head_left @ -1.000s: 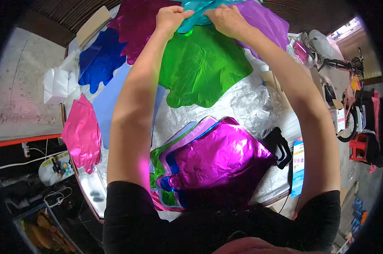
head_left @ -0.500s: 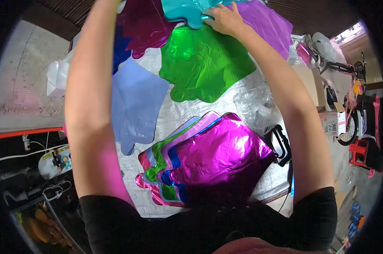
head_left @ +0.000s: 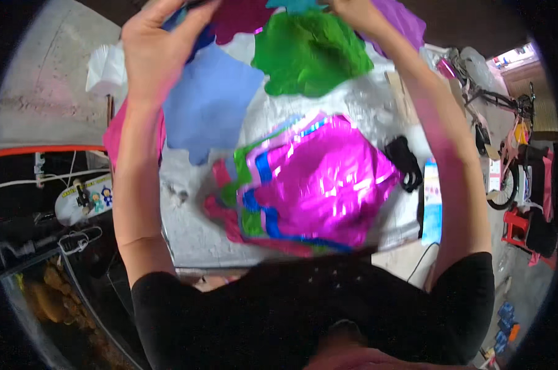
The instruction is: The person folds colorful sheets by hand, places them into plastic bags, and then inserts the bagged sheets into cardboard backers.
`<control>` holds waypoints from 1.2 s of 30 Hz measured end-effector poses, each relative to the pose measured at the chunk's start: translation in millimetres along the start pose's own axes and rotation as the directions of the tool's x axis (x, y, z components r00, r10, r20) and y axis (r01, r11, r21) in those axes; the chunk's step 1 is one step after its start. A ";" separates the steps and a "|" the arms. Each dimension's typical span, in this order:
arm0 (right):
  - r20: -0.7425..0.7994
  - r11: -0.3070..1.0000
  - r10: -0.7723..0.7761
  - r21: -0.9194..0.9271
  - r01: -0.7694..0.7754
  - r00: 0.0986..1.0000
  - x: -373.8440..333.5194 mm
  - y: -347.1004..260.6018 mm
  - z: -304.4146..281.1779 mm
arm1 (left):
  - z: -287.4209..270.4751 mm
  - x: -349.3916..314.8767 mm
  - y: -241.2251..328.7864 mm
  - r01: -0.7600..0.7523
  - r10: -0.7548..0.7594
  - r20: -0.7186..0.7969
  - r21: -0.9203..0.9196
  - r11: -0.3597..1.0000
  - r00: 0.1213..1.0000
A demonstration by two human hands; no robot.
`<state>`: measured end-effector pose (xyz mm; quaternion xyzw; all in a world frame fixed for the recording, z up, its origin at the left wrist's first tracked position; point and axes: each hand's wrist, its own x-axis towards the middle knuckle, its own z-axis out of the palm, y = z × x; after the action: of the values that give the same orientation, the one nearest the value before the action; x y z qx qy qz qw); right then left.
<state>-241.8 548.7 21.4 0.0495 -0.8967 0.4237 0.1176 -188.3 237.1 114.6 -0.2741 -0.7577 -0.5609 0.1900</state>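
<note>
Left hand (head_left: 154, 55) and right hand (head_left: 355, 13) reach toward a silver-covered worktop (head_left: 196, 237)'s far edge.
The left is at dark blue foil (head_left: 204, 42), the right beside teal foil (head_left: 296, 5) (fingertips mostly hidden; neither grip can be told). Green foil (head_left: 313, 54) lies near both; a magenta-topped foil stack (head_left: 334, 179) rests by the near edge.

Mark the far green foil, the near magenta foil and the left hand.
Far green foil (head_left: 311, 55): head view, its middle.
Near magenta foil (head_left: 333, 182): head view, its middle.
Left hand (head_left: 154, 54): head view, its middle.
</note>
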 end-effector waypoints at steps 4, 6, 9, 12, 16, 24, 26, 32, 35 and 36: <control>0.345 0.726 0.239 0.557 -0.403 0.908 -85.7 -56.6 -51.1 | 44.0 -32.9 -27.4 -0.695 0.625 -0.383 -0.607 0.384 0.680; 0.476 0.360 0.317 0.740 -0.569 0.820 -149.3 -108.9 -67.0 | 7.5 -76.8 37.4 -0.735 0.717 0.282 -0.056 0.676 0.638; 0.572 0.381 0.067 0.742 -0.551 0.817 -225.8 -75.0 -90.5 | -0.1 -120.2 78.7 -0.796 0.589 0.567 0.225 0.562 0.576; 0.606 0.378 0.036 0.728 -0.572 0.795 -281.0 -81.9 -70.1 | 9.6 -178.2 75.9 -0.820 0.598 0.605 0.173 0.545 0.525; 0.501 0.460 0.329 0.655 -0.599 0.800 -347.4 -114.6 -52.4 | 9.1 -237.0 97.2 -0.866 0.656 0.606 0.120 0.485 0.451; 0.249 0.532 0.546 0.634 -0.561 0.800 -401.0 -104.5 -14.7 | -19.1 -303.2 79.2 -0.752 0.591 0.500 0.216 0.622 0.633; 0.120 0.533 0.575 0.695 -0.482 0.809 -409.3 -99.9 -12.3 | -38.0 -322.7 70.7 -0.488 0.390 0.331 0.302 0.819 0.859; 0.061 0.547 0.638 0.666 -0.507 0.768 -409.3 -100.6 -0.5 | -54.7 -403.2 113.3 0.140 -0.105 0.445 -0.047 0.989 0.889; 0.049 0.572 0.642 0.634 -0.521 0.765 -405.0 -109.6 6.0 | -42.0 -451.6 80.9 0.210 -0.196 0.627 0.051 0.976 0.754; 0.059 0.578 0.651 0.607 -0.545 0.757 -404.9 -108.6 5.1 | -37.3 -464.3 65.8 0.215 -0.197 0.629 0.049 0.975 0.752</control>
<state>169.5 471.3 -2.9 -0.2590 -0.6679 0.6974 0.0218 213.3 122.1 -101.6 -0.3634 -0.7954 -0.4641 -0.1412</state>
